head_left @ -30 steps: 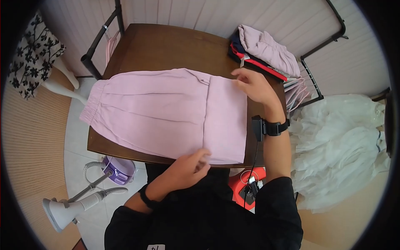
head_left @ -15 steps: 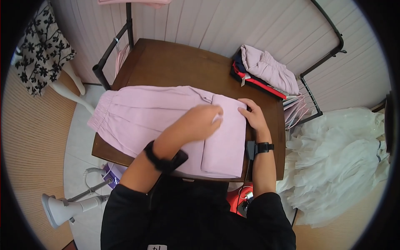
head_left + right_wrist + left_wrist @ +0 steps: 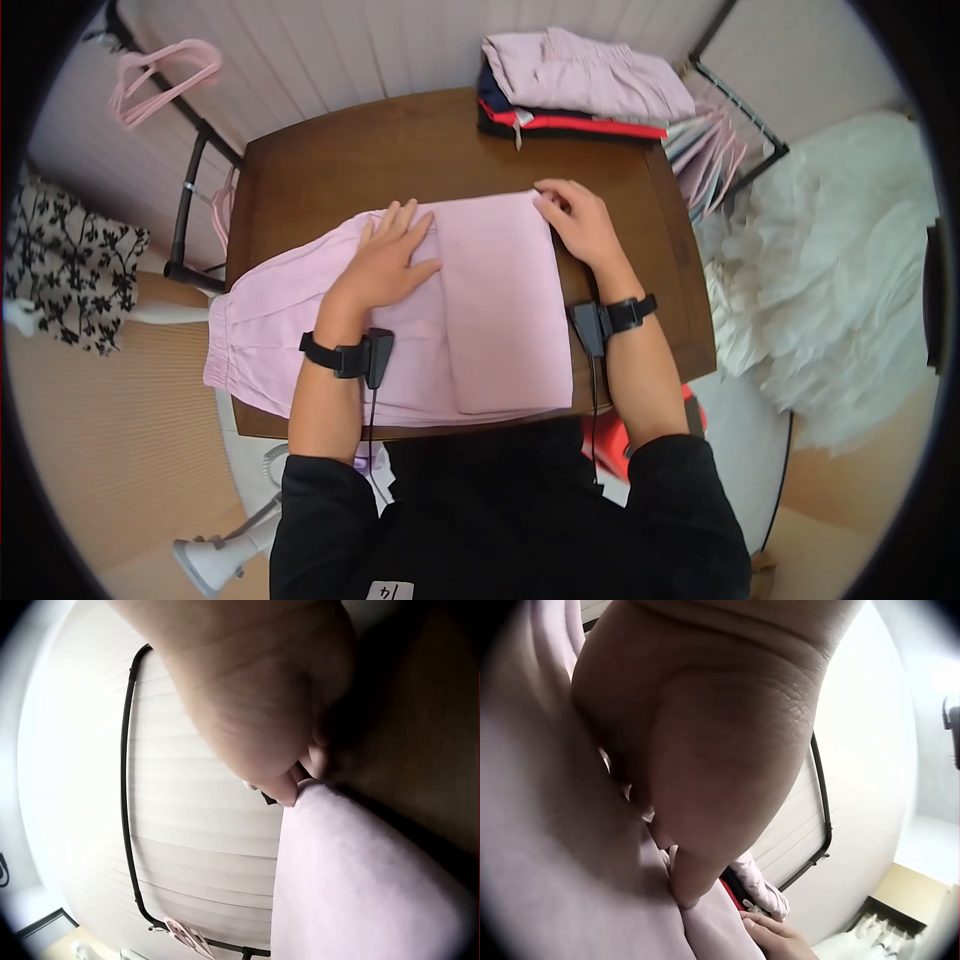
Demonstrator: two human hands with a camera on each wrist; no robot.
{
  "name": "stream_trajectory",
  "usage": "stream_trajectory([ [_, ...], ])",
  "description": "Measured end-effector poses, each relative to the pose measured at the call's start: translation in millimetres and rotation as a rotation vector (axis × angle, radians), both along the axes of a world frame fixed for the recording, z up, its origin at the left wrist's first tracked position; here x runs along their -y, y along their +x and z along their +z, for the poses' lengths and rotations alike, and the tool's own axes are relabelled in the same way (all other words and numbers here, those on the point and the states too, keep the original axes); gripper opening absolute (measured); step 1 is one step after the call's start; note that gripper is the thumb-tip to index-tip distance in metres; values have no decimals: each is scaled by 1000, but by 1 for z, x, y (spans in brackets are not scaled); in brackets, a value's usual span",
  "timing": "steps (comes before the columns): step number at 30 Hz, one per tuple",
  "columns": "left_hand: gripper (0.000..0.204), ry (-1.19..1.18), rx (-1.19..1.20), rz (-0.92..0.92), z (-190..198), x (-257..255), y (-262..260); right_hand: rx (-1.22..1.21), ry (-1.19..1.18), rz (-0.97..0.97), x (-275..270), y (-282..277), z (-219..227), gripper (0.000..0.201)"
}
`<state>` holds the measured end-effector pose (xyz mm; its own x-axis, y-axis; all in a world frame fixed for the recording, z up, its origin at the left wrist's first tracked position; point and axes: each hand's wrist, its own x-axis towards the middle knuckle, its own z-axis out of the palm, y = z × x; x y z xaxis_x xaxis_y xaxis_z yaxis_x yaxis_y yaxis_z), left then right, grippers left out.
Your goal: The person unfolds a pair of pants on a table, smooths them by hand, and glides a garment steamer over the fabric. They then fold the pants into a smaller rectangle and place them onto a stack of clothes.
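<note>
A pale pink garment [image 3: 395,345] with a gathered elastic waistband [image 3: 217,345] lies across the table, its right end folded over into a smooth flat panel [image 3: 505,310]. My left hand [image 3: 385,262] rests palm down with spread fingers on the cloth beside the fold's edge. In the left wrist view, its thumb [image 3: 694,881] touches the fabric. At the panel's far right corner, my right hand [image 3: 583,222] pinches the cloth between thumb and curled fingers. The right wrist view has the thumb tip [image 3: 287,796] right at that corner; the other fingers are partly hidden.
A stack of folded clothes [image 3: 590,85] sits at the table's back right. Black rack bars [image 3: 190,210] and pink hangers [image 3: 165,75] stand at the left, a white ruffled dress [image 3: 830,290] at the right. Below the table's front edge is a steamer head [image 3: 215,560].
My left hand crossed over the folded panel, then moved back left and flattened on the cloth. The right hand stays by the far right corner. The head view has shifted.
</note>
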<state>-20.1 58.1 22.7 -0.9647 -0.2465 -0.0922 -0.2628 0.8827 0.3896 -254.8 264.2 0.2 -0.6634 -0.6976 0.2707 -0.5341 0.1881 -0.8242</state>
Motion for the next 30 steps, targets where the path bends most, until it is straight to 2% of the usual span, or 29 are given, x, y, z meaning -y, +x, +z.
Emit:
stream_trajectory([
  [2,68,-19,45,-28,9,-10,9,-96,45,7,2,1,-1,27],
  [5,67,19,78,-94,28,-36,35,-117,68,-14,3,4,1,24],
  [7,66,-53,162,-153,40,-60,58,-103,61,-32,5,5,0,24],
  [11,65,-15,176,-142,39,-109,107,-120,67,-35,4,6,-3,25],
  [13,62,-36,80,6,22,-128,129,-105,111,-20,3,9,4,31],
  [15,60,-57,32,76,12,-145,148,-76,195,-13,0,15,14,38],
  [16,58,-74,-28,140,7,-149,153,-46,274,20,-2,17,21,51],
  [20,54,-144,-151,215,-9,-157,159,-31,328,87,-8,34,37,60],
  [23,54,-129,-116,205,-3,-155,156,92,356,201,-11,36,43,67],
  [25,55,-128,-101,195,0,-154,153,130,204,236,-12,35,34,65],
  [30,56,-101,-54,145,7,-153,137,97,176,188,-19,20,28,64],
])
